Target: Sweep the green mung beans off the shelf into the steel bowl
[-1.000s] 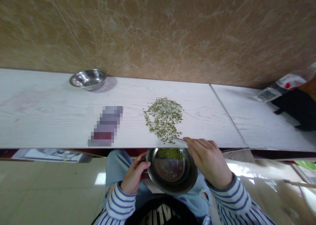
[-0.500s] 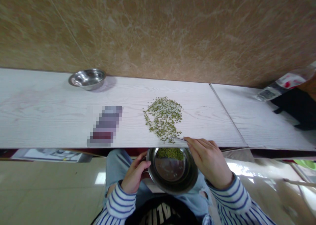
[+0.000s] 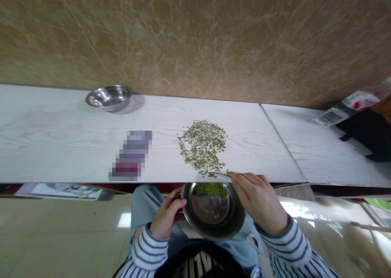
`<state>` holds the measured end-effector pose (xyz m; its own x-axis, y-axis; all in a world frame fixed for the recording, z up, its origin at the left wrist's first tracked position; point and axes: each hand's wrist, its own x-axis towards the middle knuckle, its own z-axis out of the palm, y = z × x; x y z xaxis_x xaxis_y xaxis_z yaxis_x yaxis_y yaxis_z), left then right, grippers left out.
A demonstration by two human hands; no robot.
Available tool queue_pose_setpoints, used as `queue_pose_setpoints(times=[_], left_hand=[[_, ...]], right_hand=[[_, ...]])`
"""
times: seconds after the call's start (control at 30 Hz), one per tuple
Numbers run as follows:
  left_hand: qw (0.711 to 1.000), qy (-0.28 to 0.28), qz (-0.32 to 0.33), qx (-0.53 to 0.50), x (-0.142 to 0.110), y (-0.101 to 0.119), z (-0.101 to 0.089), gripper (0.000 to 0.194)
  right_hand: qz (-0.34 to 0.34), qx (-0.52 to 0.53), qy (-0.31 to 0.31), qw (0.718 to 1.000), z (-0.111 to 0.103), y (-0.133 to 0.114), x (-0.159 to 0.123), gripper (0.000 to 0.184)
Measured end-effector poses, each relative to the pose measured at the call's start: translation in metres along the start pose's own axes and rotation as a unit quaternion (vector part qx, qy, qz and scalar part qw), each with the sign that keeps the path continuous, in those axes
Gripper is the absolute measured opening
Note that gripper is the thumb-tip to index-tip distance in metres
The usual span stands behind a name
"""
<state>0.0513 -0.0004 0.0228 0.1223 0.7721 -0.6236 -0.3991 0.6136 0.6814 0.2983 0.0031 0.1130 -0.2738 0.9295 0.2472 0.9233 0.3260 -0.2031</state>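
Note:
Below the table's front edge, my left hand (image 3: 167, 215) is closed on the left side of a round metal bowl (image 3: 214, 229), thumb at its rim. Small green beans (image 3: 210, 189), apparently mung beans, lie inside along the bowl's far side. My right hand (image 3: 259, 202) is closed around a thin metal utensil (image 3: 221, 174); its grip end is hidden and I cannot tell its exact kind. The utensil's tip touches the near edge of a patch of scattered green beans (image 3: 204, 135) on the white tabletop, just above the bowl.
A smaller metal bowl (image 3: 109, 99) stands by the wall at the back left. A blurred-out flat object (image 3: 131, 156) lies left of the beans. At the far right are a plastic package (image 3: 345, 109) and a black item (image 3: 368, 133). The table edge (image 3: 76, 182) runs above my lap.
My right hand has drawn the utensil's tip slightly down and left, toward the table edge. The left hand and the bowl have hardly moved.

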Motion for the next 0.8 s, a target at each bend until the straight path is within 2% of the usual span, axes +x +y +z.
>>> queue_pose_setpoints(times=[0.23,0.8], left_hand=[[1.000,0.017,0.019,-0.009,-0.0061,0.0041,0.0043,0.039],[1.000,0.001,0.014,0.003,-0.0032,0.0030,-0.0038,0.045]], right_hand=[[0.007,0.006,-0.003,1.000,-0.0005,0.0001,-0.0020,0.029],[-0.015,-0.005,-0.010,1.000,0.0020,-0.0051,0.0077,0.028]])
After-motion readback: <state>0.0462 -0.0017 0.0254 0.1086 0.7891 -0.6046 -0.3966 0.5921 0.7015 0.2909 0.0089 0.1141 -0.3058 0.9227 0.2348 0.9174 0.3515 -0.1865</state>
